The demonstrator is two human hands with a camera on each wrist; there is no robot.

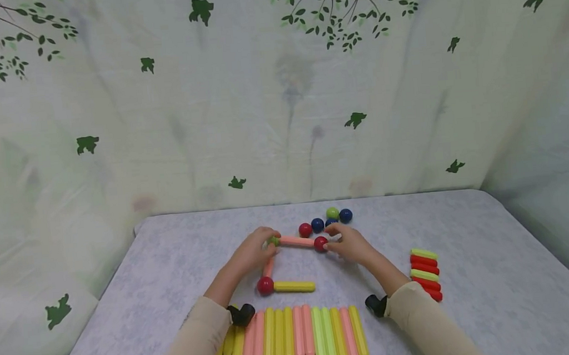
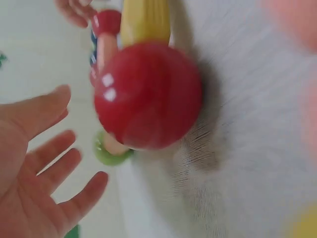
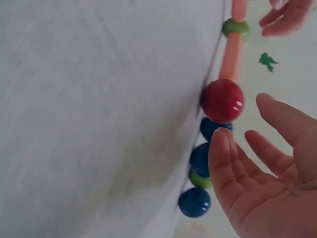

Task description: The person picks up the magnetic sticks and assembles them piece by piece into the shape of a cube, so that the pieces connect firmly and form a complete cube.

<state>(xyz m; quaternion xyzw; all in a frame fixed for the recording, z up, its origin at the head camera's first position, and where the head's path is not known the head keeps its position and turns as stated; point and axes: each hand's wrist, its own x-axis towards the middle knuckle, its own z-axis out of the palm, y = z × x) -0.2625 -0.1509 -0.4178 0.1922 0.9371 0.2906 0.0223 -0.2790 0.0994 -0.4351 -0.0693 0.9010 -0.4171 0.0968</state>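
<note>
On the table a joined frame of balls and sticks lies between the hands. A green ball [image 1: 274, 241] links two pink sticks; one pink stick [image 1: 297, 241] runs right to a red ball [image 1: 321, 244]. The other pink stick [image 1: 269, 267] reaches a nearer red ball [image 1: 265, 286], from which a yellow stick [image 1: 295, 286] extends right. My left hand [image 1: 254, 251] is beside the green ball, and in the left wrist view its fingers [image 2: 57, 144] are spread around nothing. Close to the right-hand red ball, my right hand [image 1: 351, 243] has loosely bent fingers, apart from the ball in the right wrist view.
Loose balls, including a blue ball [image 1: 346, 215] and a red ball [image 1: 305, 230], sit behind the frame. A row of yellow, pink and green sticks [image 1: 299, 335] lies in front. Short red and green sticks [image 1: 425, 272] lie at the right. A curtain [image 1: 257, 90] hangs behind.
</note>
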